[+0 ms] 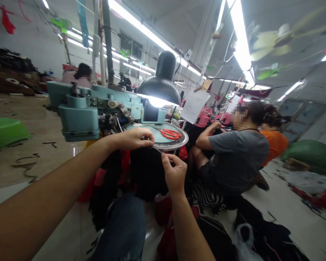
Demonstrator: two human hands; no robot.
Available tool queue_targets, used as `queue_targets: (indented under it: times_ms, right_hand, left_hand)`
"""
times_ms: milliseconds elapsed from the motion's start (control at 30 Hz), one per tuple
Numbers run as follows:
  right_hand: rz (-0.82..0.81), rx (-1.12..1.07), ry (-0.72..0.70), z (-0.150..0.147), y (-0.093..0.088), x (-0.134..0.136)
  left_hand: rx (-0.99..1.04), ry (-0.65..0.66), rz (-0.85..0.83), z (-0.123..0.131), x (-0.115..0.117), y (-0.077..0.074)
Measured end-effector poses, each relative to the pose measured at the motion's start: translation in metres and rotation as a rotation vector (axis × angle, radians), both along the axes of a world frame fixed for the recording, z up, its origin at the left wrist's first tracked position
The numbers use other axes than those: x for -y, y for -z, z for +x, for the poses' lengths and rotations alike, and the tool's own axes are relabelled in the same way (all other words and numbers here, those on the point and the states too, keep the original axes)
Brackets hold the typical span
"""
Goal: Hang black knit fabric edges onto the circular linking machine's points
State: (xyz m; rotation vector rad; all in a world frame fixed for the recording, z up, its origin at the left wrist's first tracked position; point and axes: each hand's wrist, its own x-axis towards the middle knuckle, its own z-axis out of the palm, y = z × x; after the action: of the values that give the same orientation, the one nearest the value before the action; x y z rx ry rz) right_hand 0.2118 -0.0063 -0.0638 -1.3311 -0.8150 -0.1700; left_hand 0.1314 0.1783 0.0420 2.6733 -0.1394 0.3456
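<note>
My left hand [141,138] is closed in a pinch at the upper edge of a piece of black fabric [146,170]. Lower and to the right, my right hand [176,170] pinches the same edge between thumb and fingers. The edge is drawn out between both hands, and the rest of the cloth hangs over my lap. Just beyond them is the round metal-rimmed plate [185,139] of a teal machine [78,116]. Red-handled scissors [170,134] lie on that plate, apart from my hands.
A lit black lamp [163,85] hangs low over the plate. To the right sits a person in a grey shirt [239,159], with another in orange [275,145] behind. A green stool [8,132] stands at left. Dark cloth [260,224] and a plastic bag [246,239] lie on the floor.
</note>
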Motion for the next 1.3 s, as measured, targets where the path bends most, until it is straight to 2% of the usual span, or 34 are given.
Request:
queue_targets:
  times_ms: [200,367,500,600,667,733,833,1000,1167,1233,1300]
  right_hand:
    - [0.109,0.055,0.153,-0.004,0.007,-0.008]
    - [0.118,0.055,0.196,-0.004,0.009,-0.017]
    - [0.123,-0.012,0.23,0.007,0.012,-0.012]
    - [0.01,-0.153,0.071,0.018,0.011,-0.002]
    - [-0.053,-0.247,-0.092,0.02,0.007,0.002]
    - [-0.053,-0.262,-0.179,0.017,0.002,0.003]
    - [-0.022,-0.161,-0.175,0.008,-0.003,-0.001]
    - [0.07,-0.009,-0.006,-0.001,0.001,-0.008]
    - [0.11,-0.044,0.111,0.006,0.004,-0.011]
    - [0.029,-0.113,0.053,0.015,0.003,-0.006]
    - [-0.133,-0.216,-0.116,0.025,0.003,0.002]
  left_hand:
    - [0.009,-0.001,-0.006,-0.002,-0.005,0.0]
    - [0.014,-0.018,0.007,-0.004,-0.006,0.001]
    - [-0.016,-0.075,0.055,-0.001,-0.011,0.001]
    - [-0.125,-0.064,0.082,0.004,-0.015,-0.005]
    - [-0.199,-0.005,0.059,0.007,-0.015,-0.01]
    - [-0.225,0.065,0.014,0.009,-0.014,-0.014]
    - [-0.194,0.116,-0.048,0.008,-0.015,-0.013]
    - [-0.15,0.142,-0.061,0.006,-0.022,-0.005]
    - [-0.134,0.1,-0.051,0.005,-0.02,-0.005]
    - [-0.141,0.072,-0.041,0.007,-0.017,-0.009]
    - [-0.199,0.05,-0.046,0.011,-0.015,-0.013]
